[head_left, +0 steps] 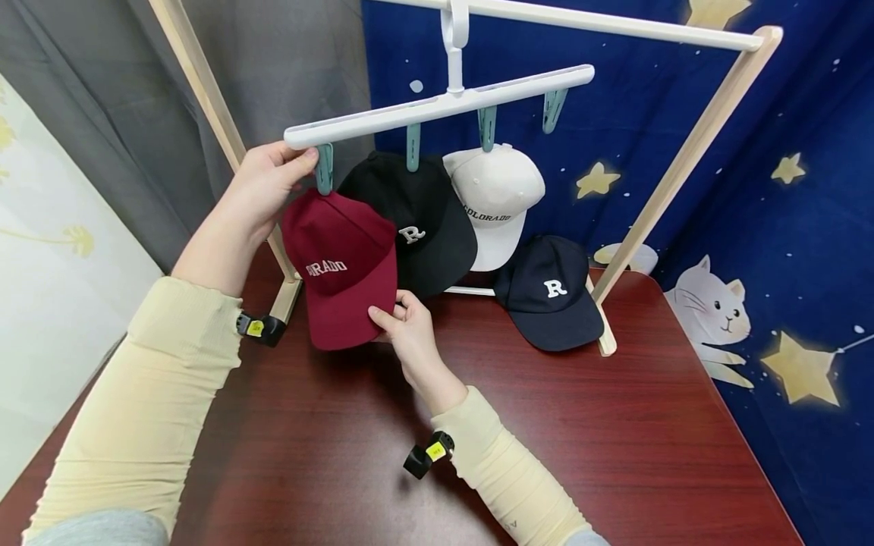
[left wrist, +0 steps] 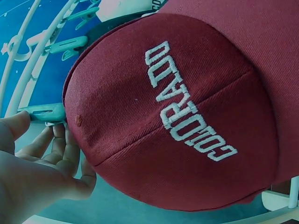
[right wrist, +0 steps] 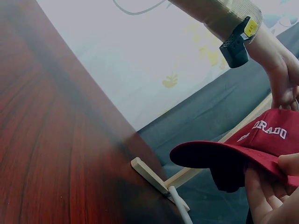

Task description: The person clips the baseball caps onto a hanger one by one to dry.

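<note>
A dark red cap [head_left: 341,262] with white COLORADO lettering hangs at the left end of a white clip hanger [head_left: 437,106]. My left hand [head_left: 262,186] pinches the leftmost green clip [head_left: 325,168], which sits at the top of the red cap; in the left wrist view the thumb is on one side of that clip [left wrist: 46,113] and the fingers on the other. My right hand [head_left: 413,334] holds the red cap's brim, thumb on top and fingers underneath, as the right wrist view also shows. A black cap [head_left: 416,220] and a white cap [head_left: 495,189] hang beside it from green clips.
A navy cap [head_left: 553,292] with a white R rests at the rack's right foot on the reddish-brown table [head_left: 614,425]. The rightmost clip [head_left: 554,110] holds nothing. The wooden rack's posts [head_left: 690,159] stand either side, and the hanger tilts, left end lower.
</note>
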### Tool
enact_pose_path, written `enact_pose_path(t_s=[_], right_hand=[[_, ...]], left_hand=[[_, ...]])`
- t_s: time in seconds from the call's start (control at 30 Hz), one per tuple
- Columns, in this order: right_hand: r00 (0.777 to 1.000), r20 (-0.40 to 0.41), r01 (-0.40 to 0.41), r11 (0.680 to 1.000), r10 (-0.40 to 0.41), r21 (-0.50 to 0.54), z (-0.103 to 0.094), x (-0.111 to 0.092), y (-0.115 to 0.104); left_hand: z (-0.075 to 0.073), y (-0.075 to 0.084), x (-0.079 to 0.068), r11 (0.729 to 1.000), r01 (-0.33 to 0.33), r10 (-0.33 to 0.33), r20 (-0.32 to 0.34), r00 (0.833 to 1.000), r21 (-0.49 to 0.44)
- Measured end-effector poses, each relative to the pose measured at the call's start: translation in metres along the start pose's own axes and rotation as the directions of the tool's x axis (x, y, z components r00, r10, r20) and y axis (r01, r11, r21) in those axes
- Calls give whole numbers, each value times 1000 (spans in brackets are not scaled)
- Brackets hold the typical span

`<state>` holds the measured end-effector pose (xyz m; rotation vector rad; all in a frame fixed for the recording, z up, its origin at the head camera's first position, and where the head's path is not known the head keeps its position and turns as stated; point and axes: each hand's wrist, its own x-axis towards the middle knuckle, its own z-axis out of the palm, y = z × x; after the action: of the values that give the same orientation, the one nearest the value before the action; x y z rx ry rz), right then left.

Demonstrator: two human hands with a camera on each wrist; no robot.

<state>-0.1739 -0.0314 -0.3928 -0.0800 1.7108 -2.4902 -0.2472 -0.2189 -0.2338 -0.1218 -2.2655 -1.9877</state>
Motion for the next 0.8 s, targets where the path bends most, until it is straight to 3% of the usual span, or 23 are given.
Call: enact_pose_path(t_s=[0.8], right_hand=[[1000,1,-23,995,23,-98,-5,5,17]], left_hand=[[-1,-10,0,999,-48,48,8,999,22]])
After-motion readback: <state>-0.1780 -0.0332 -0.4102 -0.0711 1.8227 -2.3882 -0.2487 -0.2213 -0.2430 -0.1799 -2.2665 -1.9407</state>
